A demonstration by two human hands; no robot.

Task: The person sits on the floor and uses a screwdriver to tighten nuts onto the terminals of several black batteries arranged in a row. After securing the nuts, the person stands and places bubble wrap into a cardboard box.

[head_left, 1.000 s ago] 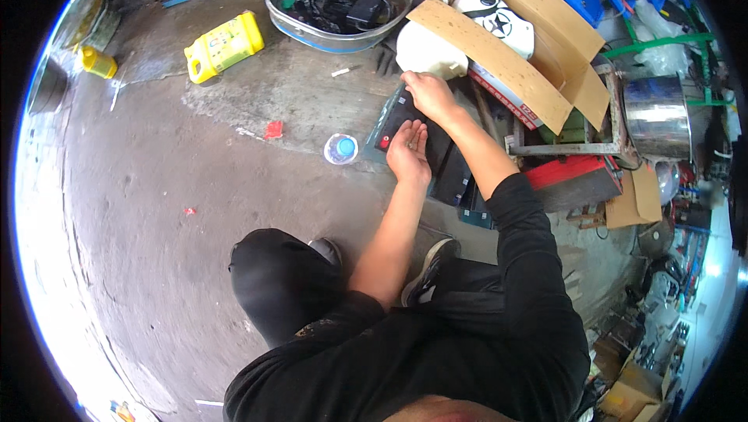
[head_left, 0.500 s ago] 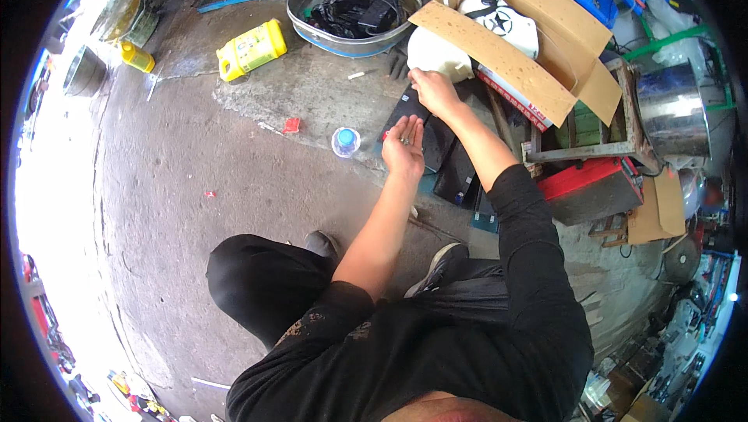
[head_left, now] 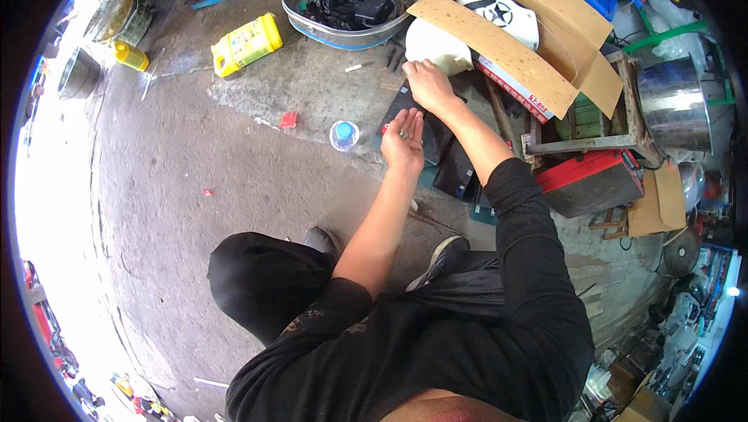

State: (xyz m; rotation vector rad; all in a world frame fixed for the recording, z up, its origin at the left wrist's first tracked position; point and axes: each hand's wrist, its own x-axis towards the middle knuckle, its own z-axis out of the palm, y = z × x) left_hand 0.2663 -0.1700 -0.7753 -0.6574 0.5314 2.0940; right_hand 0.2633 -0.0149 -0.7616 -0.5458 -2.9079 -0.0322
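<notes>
Now turned more squarely upward, the left palm bears small pieces

Nearest, the left hand [head_left: 403,146] lies palm up, fingers extended and fairly close together; the small pieces [head_left: 404,134] rest there ungripped. A second ago the fingers looked more curled, so I judge the pieces are now easier to reach. They are too tiny to show any axis.

Just beyond and partly under the hands sits a black block [head_left: 438,134]. Its left edge slants from lower left to upper right, away from the person; with so much covered, I cannot tell which side is longer.

Farther out, the right hand [head_left: 428,84] has barely moved. Its fingers are bent narrowly together; whether they pinch anything, I cannot tell. Beyond is a white container [head_left: 436,44].
</notes>
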